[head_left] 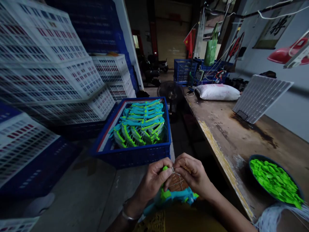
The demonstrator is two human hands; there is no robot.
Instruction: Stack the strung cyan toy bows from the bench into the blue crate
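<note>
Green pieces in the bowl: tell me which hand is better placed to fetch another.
Right, probably. The bowl of green pieces sits on the table on the right hand's side; the left hand would have to cross over. Both pinch the teal-green item.

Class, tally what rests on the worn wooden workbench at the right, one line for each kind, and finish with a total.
White stuffed sack: 1
White ribbed plastic panel propped at a tilt: 1
Dark round bowl of bright green plastic pieces: 1
Total on the wooden workbench: 3
</note>
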